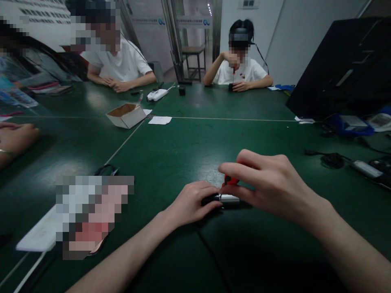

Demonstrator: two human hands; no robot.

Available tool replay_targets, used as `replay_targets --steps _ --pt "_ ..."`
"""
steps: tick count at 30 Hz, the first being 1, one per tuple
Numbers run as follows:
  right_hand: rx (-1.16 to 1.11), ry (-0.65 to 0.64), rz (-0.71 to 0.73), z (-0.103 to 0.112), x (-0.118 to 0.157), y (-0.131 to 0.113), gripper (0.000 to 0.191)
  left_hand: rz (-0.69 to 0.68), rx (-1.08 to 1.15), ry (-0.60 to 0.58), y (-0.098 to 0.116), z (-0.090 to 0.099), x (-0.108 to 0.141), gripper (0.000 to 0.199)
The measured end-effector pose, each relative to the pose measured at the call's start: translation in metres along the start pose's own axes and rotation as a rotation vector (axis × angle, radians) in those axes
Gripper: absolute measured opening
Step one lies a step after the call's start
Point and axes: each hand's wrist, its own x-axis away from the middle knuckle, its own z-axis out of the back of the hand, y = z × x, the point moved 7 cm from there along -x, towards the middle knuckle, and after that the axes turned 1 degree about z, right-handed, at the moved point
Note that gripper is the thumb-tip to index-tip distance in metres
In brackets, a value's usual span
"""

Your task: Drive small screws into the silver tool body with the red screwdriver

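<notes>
My left hand (195, 202) is closed around the black end of a black-and-silver cylinder (229, 199), which lies on the green table in front of me. The cylinder's silver part sticks out to the right of my fingers. Just above it, my right hand (265, 181) pinches the red-and-black handle of a screwdriver (231, 180) between thumb and fingers. The screwdriver's shaft and tip are hidden, so I cannot tell whether it touches the cylinder. A dark cable (210, 248) runs along the table below my left hand.
A pixelated phone-like object (94, 219) lies at left. Farther back are an open cardboard box (126, 116), a paper slip (160, 120) and a white power strip (157, 95). A black monitor (342, 69) and cables (332, 160) stand right. Co-workers sit across and left; one holds a red screwdriver (233, 73).
</notes>
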Motion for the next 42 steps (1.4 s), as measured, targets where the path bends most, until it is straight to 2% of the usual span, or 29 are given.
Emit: replay_targets --steps 5,9,13,19,23,26,35,42 --pt "0.007 -0.012 0.022 0.001 0.0 -0.001 0.024 0.009 0.0 0.001 0.0 -0.001 0.0 0.021" --pt "-0.16 -0.069 -0.006 -0.002 0.001 0.0 0.039 -0.005 0.008 0.027 0.001 0.001 0.0 0.023" --pt "-0.219 -0.085 -0.025 -0.004 0.002 0.002 0.052 0.0 -0.001 -0.011 0.0 -0.001 -0.001 0.025" --pt "-0.179 -0.123 -0.086 -0.008 0.001 0.006 0.04 0.003 -0.022 -0.006 0.001 0.001 -0.001 0.023" --pt "-0.098 -0.065 -0.056 -0.004 0.001 0.004 0.026 0.001 -0.023 0.005 0.002 0.002 -0.001 0.022" --pt "-0.058 -0.07 -0.031 -0.006 0.0 0.003 0.02 0.006 0.0 -0.006 0.001 0.0 0.0 0.021" --pt "-0.239 -0.155 -0.067 -0.012 0.001 0.003 0.051 0.006 -0.007 0.001 -0.001 -0.001 0.0 0.021" --pt "-0.201 -0.136 -0.101 -0.015 0.002 0.007 0.047 0.007 -0.028 -0.004 0.001 0.001 0.0 0.023"
